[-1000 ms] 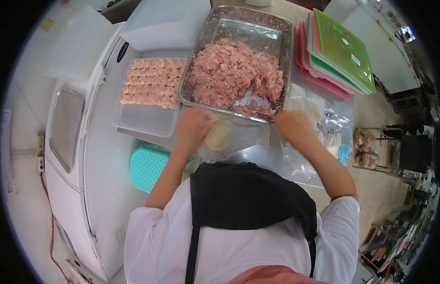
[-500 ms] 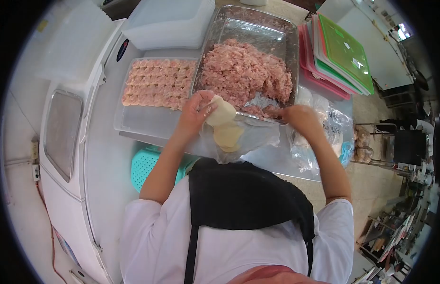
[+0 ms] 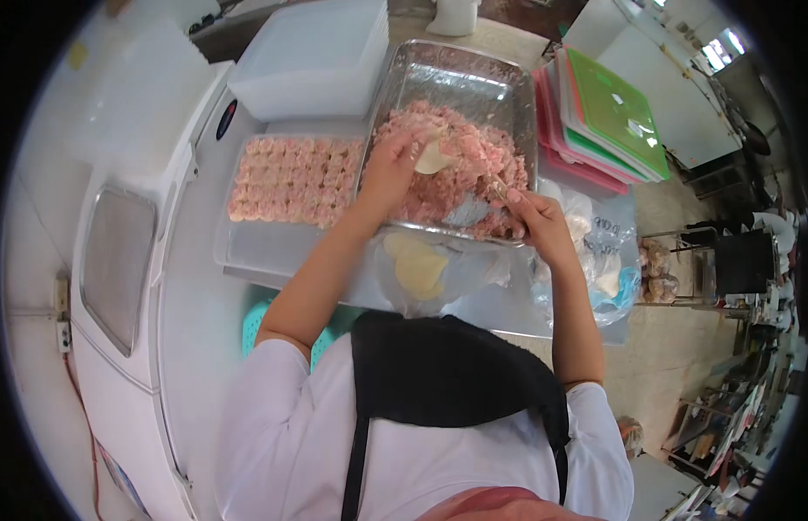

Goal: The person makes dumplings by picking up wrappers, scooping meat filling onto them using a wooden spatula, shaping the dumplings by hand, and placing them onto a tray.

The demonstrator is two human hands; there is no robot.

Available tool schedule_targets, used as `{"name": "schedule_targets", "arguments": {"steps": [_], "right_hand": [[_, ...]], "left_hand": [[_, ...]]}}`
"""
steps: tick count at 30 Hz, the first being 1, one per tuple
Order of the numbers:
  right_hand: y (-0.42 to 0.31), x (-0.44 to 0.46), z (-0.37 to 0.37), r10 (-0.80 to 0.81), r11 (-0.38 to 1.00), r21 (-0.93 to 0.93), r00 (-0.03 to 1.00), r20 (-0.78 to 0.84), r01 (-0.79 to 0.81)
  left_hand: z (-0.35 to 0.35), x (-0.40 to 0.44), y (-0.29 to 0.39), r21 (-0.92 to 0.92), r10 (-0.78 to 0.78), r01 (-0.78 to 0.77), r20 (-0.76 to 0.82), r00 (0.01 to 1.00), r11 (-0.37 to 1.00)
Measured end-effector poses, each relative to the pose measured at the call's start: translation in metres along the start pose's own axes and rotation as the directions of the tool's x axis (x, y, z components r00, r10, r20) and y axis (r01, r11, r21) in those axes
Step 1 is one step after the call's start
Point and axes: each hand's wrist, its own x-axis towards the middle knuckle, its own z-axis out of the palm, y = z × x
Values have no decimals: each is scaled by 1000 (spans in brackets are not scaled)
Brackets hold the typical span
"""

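My left hand (image 3: 393, 169) is over the metal tray (image 3: 400, 73), pinching a round, pale dumpling wrapper (image 3: 433, 159) above the minced meat (image 3: 460, 178). At the tray's near right corner, my right hand (image 3: 543, 224) is closed around a thin utensil (image 3: 500, 186) with meat at its far end; its exact shape is hard to make out. More wrappers (image 3: 419, 265) lie on a clear plastic bag (image 3: 473, 276) in front of the tray. To the left, rows of filled dumplings (image 3: 287, 178) sit close together in a shallow translucent container (image 3: 239, 247).
Stacked translucent containers (image 3: 308, 65) stand at the back left. Coloured lids (image 3: 617, 113) are piled right of the tray, with bagged white items (image 3: 595, 252) nearer me. A turquoise perforated basket (image 3: 254, 326) is below the table's left edge.
My left hand has lifted a wrapper off the pile and carried it forward over the meat. My right hand has moved slightly, and the utensil now shows above the meat.
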Motion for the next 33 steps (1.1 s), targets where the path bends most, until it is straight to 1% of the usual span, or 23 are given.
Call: {"name": "schedule_targets", "arguments": {"steps": [1, 2, 5, 6, 7, 8, 9, 10, 11, 13, 14, 16, 17, 19, 20, 22, 23, 25, 28, 29, 31, 32, 33], "right_hand": [[-4, -1, 0, 14, 998, 65, 1000, 7, -15], [-8, -3, 1, 25, 991, 130, 1000, 17, -27], [-6, -8, 5, 2, 965, 262, 999, 38, -12], [-2, -9, 5, 45, 969, 242, 999, 9, -46], [1, -9, 6, 16, 969, 245, 1000, -23, -10], [5, -8, 7, -10, 968, 248, 999, -53, 23], [10, -6, 6, -36, 967, 250, 996, -83, 55], [21, -3, 1, -55, 971, 231, 997, -59, 67], [33, 1, 3, -167, 979, 97, 976, -137, 181], [50, 8, 12, -402, 912, -197, 885, -237, 361], [53, 8, 9, -465, 866, -309, 860, -213, 392], [51, 6, -2, -580, 733, -519, 803, -140, 439], [48, 3, -13, -525, 685, -627, 848, -72, 371], [25, -11, -31, -381, 530, -813, 924, 28, 243], [22, -14, -31, -416, 535, -801, 909, 26, 268], [18, -19, -29, -479, 544, -777, 877, 22, 316], [26, -14, -31, -502, 522, -773, 862, 62, 360], [38, -5, -32, -542, 480, -757, 829, 142, 443], [-8, -19, -51, -368, 325, -889, 909, 194, 322], [-7, -20, -49, -435, 320, -878, 878, 199, 357], [-3, -25, -40, -559, 306, -851, 804, 203, 427], [-1, -22, -40, -536, 354, -824, 818, 208, 442], [3, -18, -41, -514, 400, -796, 830, 217, 455]], "left_hand": [[1, 4, 0, 158, 138, -141, 28, 990, 977], [3, 9, 1, 306, 271, -280, 72, 960, 910], [11, 6, 18, 168, -47, 34, 74, 996, 985], [17, 2, 22, -132, -169, 176, 61, 984, 976], [26, -4, 23, -417, -291, 301, 88, 953, 857], [33, -8, 24, -656, -398, 394, 153, 905, 643], [38, -10, 24, -707, -382, 407, 206, 901, 578], [42, -12, 24, -751, -364, 422, 258, 895, 507], [45, -13, 25, -788, -343, 439, 307, 888, 431], [51, -15, 51, -861, -383, 396, 265, 885, 320], [53, -16, 60, -892, -406, 369, 245, 880, 262], [55, -15, 58, -911, -475, 334, 189, 859, 242], [55, -13, 54, -919, -506, 316, 163, 847, 234], [43, -8, 8, -926, -497, 276, 118, 860, 257], [40, -6, -6, -928, -492, 256, 96, 865, 269], [48, -10, 7, -928, -512, 310, 167, 842, 208], [51, -13, 13, -925, -524, 337, 202, 827, 175], [58, -18, 35, -907, -516, 340, 173, 839, 248], [65, -21, 39, -900, -542, 314, 108, 833, 302], [66, -20, 36, -898, -560, 306, 85, 824, 315], [69, -14, 27, -914, -460, 291, 137, 878, 283], [70, -12, 22, -921, -407, 285, 160, 899, 266], [71, -12, 27, -932, -408, 285, 175, 896, 226]]}}
